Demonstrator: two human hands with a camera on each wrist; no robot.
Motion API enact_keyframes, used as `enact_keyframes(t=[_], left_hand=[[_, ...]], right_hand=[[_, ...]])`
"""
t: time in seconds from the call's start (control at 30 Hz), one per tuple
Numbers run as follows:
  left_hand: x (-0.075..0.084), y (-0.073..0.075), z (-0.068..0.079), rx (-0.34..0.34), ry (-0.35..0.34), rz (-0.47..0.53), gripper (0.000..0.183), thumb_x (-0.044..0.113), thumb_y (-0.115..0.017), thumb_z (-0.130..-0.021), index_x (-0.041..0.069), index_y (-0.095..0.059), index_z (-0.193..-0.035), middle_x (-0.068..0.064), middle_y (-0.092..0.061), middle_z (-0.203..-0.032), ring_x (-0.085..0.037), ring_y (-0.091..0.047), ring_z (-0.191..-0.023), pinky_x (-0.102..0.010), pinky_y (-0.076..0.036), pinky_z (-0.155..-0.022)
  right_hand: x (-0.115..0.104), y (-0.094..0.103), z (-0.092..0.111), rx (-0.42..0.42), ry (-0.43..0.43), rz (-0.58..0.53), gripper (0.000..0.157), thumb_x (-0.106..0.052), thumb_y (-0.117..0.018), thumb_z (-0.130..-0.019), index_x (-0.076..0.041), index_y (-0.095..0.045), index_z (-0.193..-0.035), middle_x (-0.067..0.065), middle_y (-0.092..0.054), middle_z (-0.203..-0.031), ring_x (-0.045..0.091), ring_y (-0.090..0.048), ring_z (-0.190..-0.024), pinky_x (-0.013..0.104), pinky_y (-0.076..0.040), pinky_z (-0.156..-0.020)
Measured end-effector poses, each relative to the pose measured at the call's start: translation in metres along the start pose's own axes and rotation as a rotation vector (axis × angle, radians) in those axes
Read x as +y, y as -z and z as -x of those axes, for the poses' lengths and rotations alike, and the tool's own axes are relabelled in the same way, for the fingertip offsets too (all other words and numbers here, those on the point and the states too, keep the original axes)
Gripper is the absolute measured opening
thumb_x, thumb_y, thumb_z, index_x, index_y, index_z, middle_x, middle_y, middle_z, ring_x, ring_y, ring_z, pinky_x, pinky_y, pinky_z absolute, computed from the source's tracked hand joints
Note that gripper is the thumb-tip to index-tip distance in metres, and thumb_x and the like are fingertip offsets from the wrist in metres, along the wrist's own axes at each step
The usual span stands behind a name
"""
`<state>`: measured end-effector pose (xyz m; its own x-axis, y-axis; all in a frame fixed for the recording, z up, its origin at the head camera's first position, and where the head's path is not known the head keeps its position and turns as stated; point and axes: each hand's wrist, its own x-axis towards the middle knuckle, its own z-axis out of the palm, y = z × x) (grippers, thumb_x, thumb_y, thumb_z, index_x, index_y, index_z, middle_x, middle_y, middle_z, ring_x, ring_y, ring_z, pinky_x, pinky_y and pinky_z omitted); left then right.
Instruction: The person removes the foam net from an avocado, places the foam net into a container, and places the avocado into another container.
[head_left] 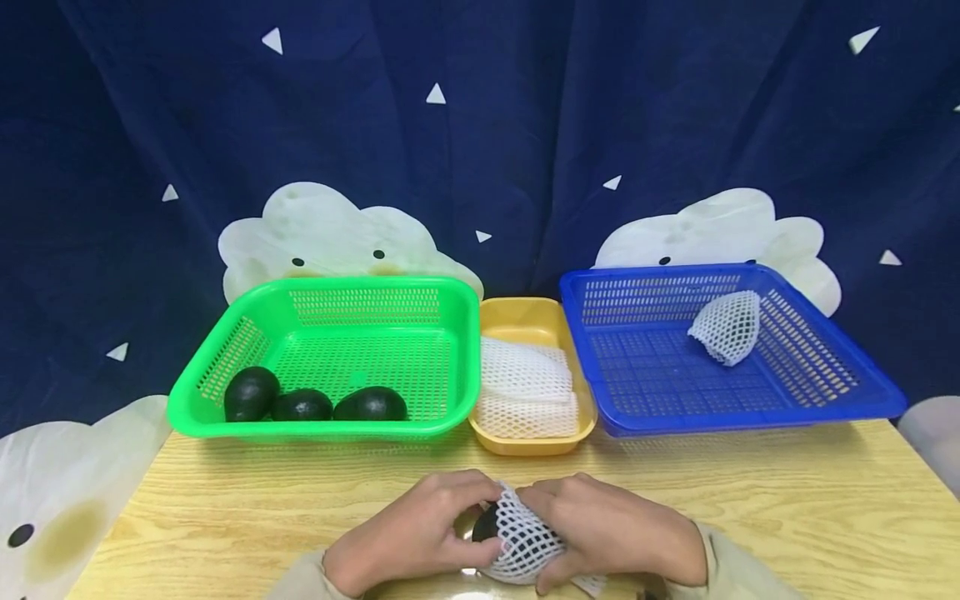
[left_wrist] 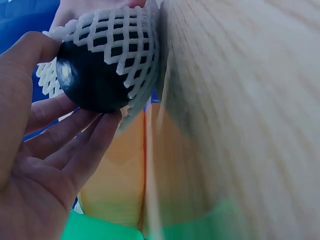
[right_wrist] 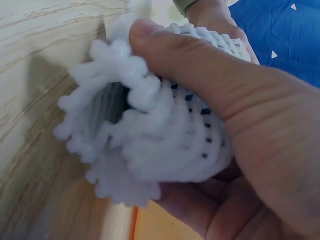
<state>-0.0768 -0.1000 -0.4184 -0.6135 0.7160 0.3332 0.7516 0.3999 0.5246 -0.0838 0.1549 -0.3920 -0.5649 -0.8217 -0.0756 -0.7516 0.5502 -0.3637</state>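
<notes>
A dark avocado (left_wrist: 90, 75) sits partly inside a white foam net sleeve (head_left: 527, 537), low over the table's front part. My left hand (head_left: 423, 529) holds the avocado's bare end, thumb on one side and fingertips on the other; in the left wrist view the thumb lies near the net's edge. From the other side, my right hand (head_left: 611, 529) grips the foam net around the avocado. The right wrist view shows the sleeve's frilled open end (right_wrist: 110, 115) sticking out past the right thumb, with the hollow inside visible.
At the back left, a green basket (head_left: 322, 429) holds three dark avocados (head_left: 303, 405). A yellow tray (head_left: 532, 447) in the middle contains flat foam nets (head_left: 525, 383). The blue basket (head_left: 750, 418) at the right has one net-covered piece (head_left: 729, 327) in it. A dark blue curtain (head_left: 510, 125) hangs behind.
</notes>
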Motion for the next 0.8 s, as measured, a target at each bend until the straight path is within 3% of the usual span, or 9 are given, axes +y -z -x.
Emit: enact_keyframes(t=[0.27, 0.53, 0.8], left_hand=[[0.0021, -0.0022, -0.0009, -0.032, 0.051, 0.024, 0.028, 0.029, -0.075, -0.089, 0.017, -0.067, -0.114, 0.01, -0.07, -0.105, 0.007, -0.059, -0.092, -0.007, -0.052, -0.085], [0.004, -0.0016, -0.0007, -0.076, 0.106, 0.042, 0.032, 0.032, -0.073, -0.092, 0.017, -0.065, -0.119, 0.009, -0.069, -0.108, 0.005, -0.059, -0.094, -0.013, -0.056, -0.083], [0.0049, -0.0005, -0.0005, -0.078, 0.1, 0.023, 0.032, 0.032, -0.073, -0.092, 0.016, -0.064, -0.118, 0.009, -0.067, -0.106, 0.006, -0.057, -0.091, -0.003, -0.049, -0.081]], right_hand=[[0.0014, -0.0021, 0.0005, -0.012, -0.01, -0.035, 0.065, -0.049, -0.09, -0.069, -0.023, -0.065, -0.122, -0.015, -0.069, -0.102, -0.01, -0.057, -0.088, 0.011, -0.053, -0.075], [0.0025, -0.0013, -0.0008, -0.034, -0.022, -0.055, 0.065, -0.052, -0.088, -0.071, -0.023, -0.064, -0.125, -0.014, -0.07, -0.103, -0.01, -0.059, -0.089, 0.012, -0.053, -0.076], [0.0031, -0.0013, -0.0018, -0.025, -0.009, -0.049, 0.067, -0.052, -0.088, -0.071, -0.022, -0.064, -0.126, -0.013, -0.071, -0.105, -0.009, -0.06, -0.09, 0.012, -0.053, -0.075]])
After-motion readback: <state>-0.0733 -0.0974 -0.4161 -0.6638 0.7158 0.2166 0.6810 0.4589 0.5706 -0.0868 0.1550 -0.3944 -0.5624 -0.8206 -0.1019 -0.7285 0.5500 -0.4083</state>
